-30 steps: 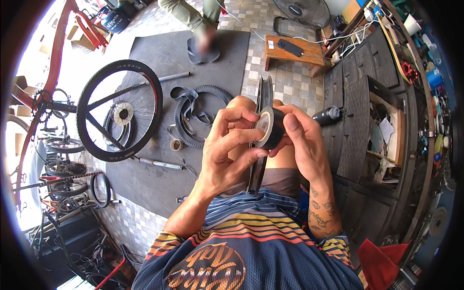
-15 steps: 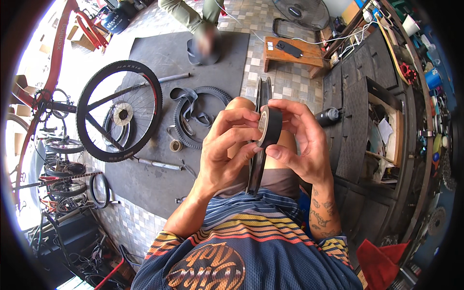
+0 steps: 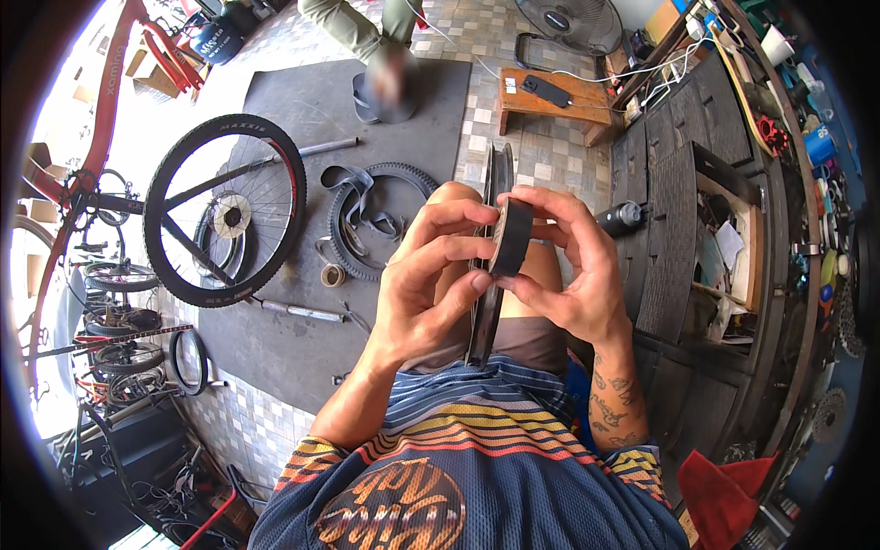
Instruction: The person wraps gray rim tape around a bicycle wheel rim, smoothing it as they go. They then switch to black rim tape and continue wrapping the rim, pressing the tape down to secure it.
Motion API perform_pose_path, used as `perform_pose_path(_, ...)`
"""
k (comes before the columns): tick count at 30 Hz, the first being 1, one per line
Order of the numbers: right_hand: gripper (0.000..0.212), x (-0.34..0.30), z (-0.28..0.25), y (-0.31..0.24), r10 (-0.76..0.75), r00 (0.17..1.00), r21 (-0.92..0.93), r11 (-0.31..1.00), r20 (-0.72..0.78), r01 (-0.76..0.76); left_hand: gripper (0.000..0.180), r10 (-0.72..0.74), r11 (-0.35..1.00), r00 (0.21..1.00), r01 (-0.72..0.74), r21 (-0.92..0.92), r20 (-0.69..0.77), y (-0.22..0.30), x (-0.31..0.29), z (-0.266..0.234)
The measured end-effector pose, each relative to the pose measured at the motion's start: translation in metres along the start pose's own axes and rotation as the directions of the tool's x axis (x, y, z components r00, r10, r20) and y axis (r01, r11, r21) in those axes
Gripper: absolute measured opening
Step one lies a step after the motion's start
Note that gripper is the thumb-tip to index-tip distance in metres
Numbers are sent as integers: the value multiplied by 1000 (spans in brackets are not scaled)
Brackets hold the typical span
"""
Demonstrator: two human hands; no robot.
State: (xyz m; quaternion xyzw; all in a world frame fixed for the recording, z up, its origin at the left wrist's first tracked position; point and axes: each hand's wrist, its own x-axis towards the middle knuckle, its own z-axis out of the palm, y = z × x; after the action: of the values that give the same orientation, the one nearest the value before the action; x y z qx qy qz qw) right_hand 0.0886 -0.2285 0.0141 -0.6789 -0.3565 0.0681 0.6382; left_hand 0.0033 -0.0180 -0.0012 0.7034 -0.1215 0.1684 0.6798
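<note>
A roll of black tape (image 3: 515, 243) is pinched between my two hands, above my lap. From its left side, my left hand (image 3: 420, 291) presses fingertips and thumb against the roll's flat face and edge. My right hand (image 3: 585, 280) curls round the other side, fingers at the top and thumb at the bottom. Standing edge-on between my thighs is a dark wheel rim (image 3: 483, 335). It passes just behind the roll and my left fingertips, which hide part of it. Whether a strip of tape is peeled loose cannot be made out.
On the grey mat (image 3: 284, 367) lie a loose tyre (image 3: 341, 240) and an inner tube (image 3: 362, 206). A mounted bike wheel (image 3: 156, 215) stands left. Another person's lower legs (image 3: 353, 32) are at the far side. Drawers (image 3: 674, 284) line my right, near a wooden stool (image 3: 573, 103).
The tape roll has tilted slightly between my fingers, so its flat face shows less. My right thumb has shifted a little left under the roll's lower edge.
</note>
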Motion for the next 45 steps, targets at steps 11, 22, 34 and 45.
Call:
perform_pose_path(11, 59, 1, 7, -9, -112, 988, -168, 981, -106, 93, 30, 145, 957, 987, -122, 263, -73, 1, 5, 4)
perform_pose_path(22, 30, -4, 16, -15, -382, 906, -455, 850, -183, 267, 34, 149, 958, 980, -111, 265, -129, -3, 6, 11)
perform_pose_path(34, 32, -8, 24, -9, -384, 893, -426, 866, -235, 260, 34, 159, 946, 975, -104, 306, -158, -1, 4, 12)
perform_pose_path(45, 26, -9, 30, -4, -279, 920, -309, 932, -276, 190, 34, 96, 935, 978, -26, 354, -182, -5, -4, 12)
